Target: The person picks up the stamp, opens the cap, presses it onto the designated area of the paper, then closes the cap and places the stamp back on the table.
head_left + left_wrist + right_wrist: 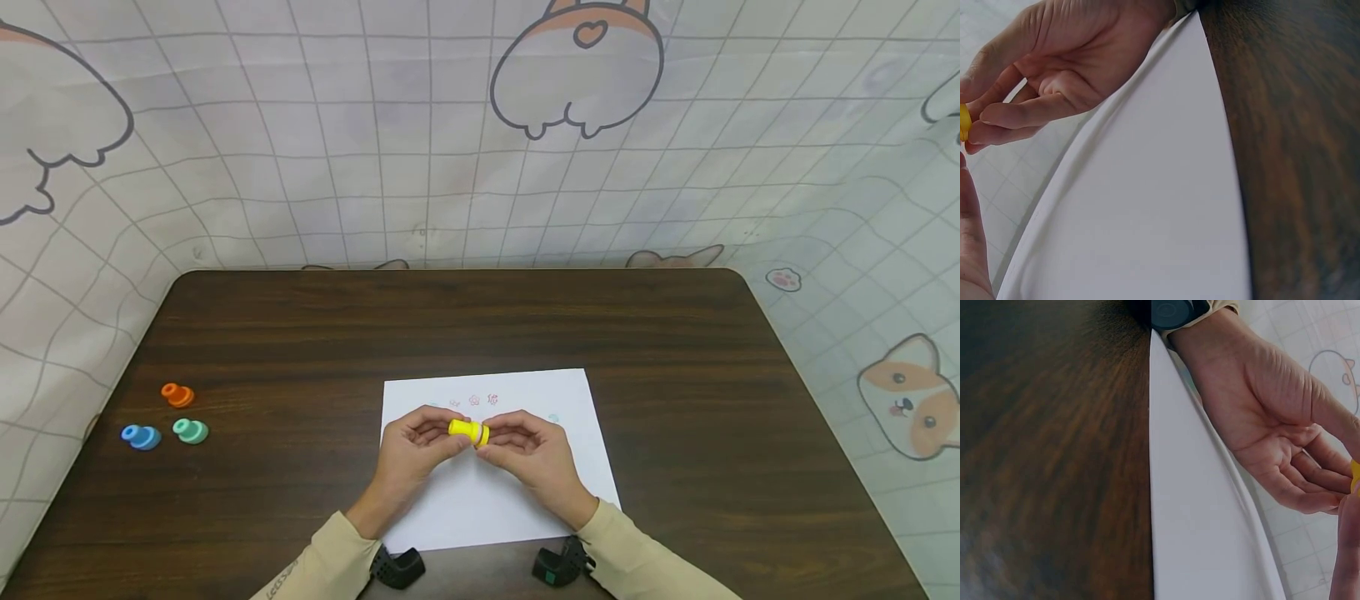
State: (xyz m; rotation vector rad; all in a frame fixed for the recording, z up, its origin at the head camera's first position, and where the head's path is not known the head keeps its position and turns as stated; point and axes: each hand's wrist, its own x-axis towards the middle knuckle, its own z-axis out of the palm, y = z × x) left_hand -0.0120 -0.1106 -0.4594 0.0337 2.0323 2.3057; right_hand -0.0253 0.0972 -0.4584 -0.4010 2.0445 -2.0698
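A small yellow stamp (pixel 469 431) is held level just above the paper. My left hand (pixel 414 446) pinches its narrow handle end between thumb and fingers. At its wider end, my right hand (pixel 536 457) grips the rim with thumb and fingertips. In the left wrist view only a sliver of the yellow stamp (pixel 964 122) shows at the edge, beside the right hand (pixel 1066 69). Under both hands lies a white sheet of paper (pixel 498 508) with a row of small stamped prints (pixel 474 400) near its far edge, partly hidden by the hands.
Orange (pixel 177 395), blue (pixel 141 437) and green stamps (pixel 191 430) stand or lie at the left of the dark wooden table (pixel 712 450). A white curtain (pixel 420 150) with a grid pattern hangs behind the table. A black camera device (pixel 398 568) sits at the left wrist.
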